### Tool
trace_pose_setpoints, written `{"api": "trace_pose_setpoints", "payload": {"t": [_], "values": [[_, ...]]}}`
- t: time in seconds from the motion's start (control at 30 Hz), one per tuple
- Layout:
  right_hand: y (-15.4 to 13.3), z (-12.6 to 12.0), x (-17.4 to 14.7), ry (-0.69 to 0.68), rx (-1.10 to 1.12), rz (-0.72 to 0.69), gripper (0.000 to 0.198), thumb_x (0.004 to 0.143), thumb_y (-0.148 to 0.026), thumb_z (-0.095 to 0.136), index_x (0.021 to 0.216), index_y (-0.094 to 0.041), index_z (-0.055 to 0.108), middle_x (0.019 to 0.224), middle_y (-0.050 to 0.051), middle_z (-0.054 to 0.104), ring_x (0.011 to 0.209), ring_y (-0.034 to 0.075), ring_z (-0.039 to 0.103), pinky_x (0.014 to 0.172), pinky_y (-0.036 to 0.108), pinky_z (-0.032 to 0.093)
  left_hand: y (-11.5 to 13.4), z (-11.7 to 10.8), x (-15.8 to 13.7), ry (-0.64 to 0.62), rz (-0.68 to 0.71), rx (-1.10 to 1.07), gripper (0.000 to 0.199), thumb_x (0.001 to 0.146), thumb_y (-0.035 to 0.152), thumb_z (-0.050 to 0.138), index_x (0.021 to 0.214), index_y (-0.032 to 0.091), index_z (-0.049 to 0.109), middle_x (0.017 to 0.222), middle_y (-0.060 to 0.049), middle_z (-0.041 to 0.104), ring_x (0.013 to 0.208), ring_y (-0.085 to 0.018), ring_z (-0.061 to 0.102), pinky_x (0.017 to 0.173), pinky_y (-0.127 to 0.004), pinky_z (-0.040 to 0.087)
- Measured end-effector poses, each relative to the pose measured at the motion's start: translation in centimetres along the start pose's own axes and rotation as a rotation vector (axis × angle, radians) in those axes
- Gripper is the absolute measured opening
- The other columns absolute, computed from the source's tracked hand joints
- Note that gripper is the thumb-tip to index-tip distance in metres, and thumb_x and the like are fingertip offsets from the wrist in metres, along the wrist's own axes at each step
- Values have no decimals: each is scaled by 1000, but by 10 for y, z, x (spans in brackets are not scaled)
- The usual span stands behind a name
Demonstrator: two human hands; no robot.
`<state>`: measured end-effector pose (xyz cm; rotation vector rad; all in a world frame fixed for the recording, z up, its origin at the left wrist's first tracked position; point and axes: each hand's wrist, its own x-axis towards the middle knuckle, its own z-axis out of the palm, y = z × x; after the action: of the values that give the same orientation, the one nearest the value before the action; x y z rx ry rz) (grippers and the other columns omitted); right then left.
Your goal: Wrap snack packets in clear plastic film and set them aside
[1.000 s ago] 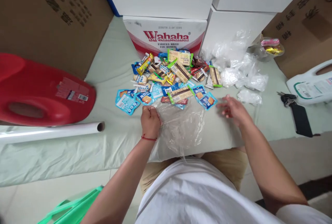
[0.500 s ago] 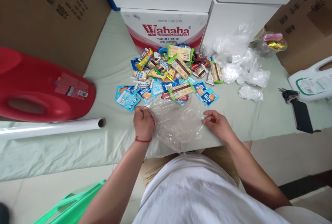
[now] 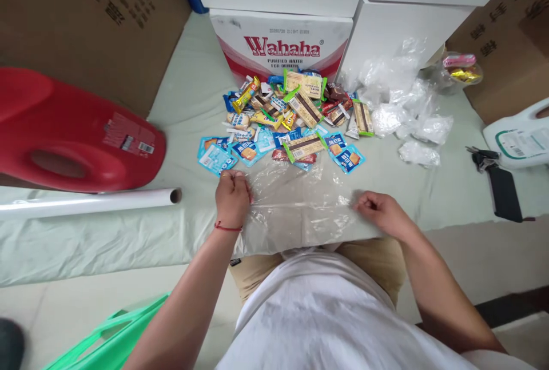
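A clear plastic bag point(image 3: 301, 215) is stretched flat between my hands at the table's front edge. Its left side is pinched in my closed left hand point(image 3: 232, 199), which has a red string on the wrist. The fingers of my right hand point(image 3: 382, 213) are closed at the bag's right edge. Just beyond the bag lies a heap of wrapped snacks: blue cracker packets point(image 3: 247, 152), a green-ended biscuit pack point(image 3: 303, 147) and a yellow-wrapped bar point(image 3: 246, 95) among several others.
Crumpled clear plastic point(image 3: 392, 95) is piled at the right, near a tub of sweets point(image 3: 462, 70). A red jug point(image 3: 81, 130) and a white roll point(image 3: 94, 203) lie at the left. Behind the snacks stands a Wahaha carton point(image 3: 283, 44). A black phone point(image 3: 505, 190) and keys are at far right.
My hands have moved apart, the right one outward to the right, and its fingers have closed. The bag between them is now spread wider and flatter.
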<state>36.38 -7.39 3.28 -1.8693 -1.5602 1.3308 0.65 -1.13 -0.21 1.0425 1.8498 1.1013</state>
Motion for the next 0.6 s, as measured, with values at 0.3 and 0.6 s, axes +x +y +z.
{"api": "trace_pose_setpoints", "payload": {"t": [0.3, 0.6], "values": [[25, -50, -13, -132, -1, 82, 47, 76, -63, 75, 72, -19, 60, 65, -4, 47, 63, 12, 39, 58, 25, 30, -1, 4, -19, -42, -15, 144, 15, 96, 36, 49, 85, 25, 48, 55, 7, 52, 46, -16, 52, 50, -27, 38], [22, -55, 22, -104, -211, -29, 36, 78, -54, 69, 69, -21, 60, 62, -2, 55, 61, 14, 44, 58, 26, 33, 9, -30, -67, 338, 469, 380, 14, 88, 27, 62, 101, 21, 59, 89, -3, 62, 70, -18, 57, 69, -33, 47]]}}
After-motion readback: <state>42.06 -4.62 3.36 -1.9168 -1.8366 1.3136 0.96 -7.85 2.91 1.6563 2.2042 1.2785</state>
